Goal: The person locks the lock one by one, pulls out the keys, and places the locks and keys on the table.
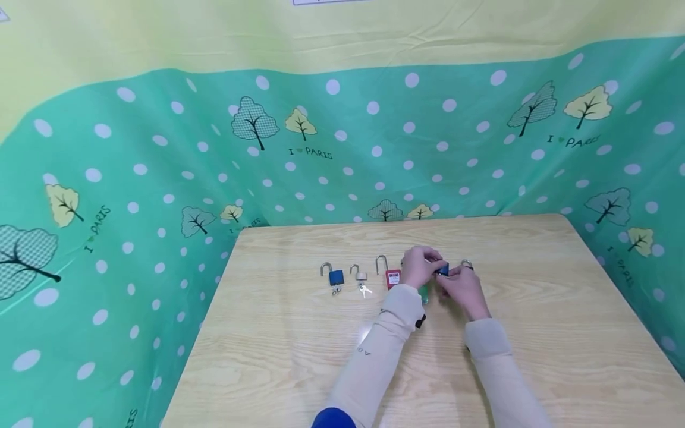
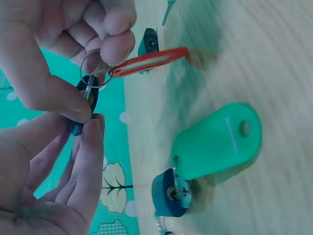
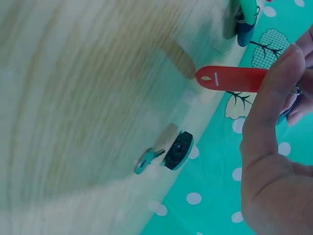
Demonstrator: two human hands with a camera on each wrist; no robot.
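together, the left hand [image 1: 419, 267] and right hand [image 1: 465, 289] pinch a blue padlock [image 1: 443, 269], a red tag [image 3: 232, 79] just beside them; a red padlock [image 1: 393, 280] lies further left.

Six padlocks [image 1: 336, 277], apparently (one mostly covered); two key tags [image 2: 215, 144].

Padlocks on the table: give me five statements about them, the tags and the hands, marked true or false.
The left hand and right hand meet at one blue padlock. True.
The red padlock is closed. False: the red padlock is open.
The red tag has a white mark. True.
The right hand holds the green tag. False: the green tag is by another padlock on the table.
The leftmost padlock is blue. True.
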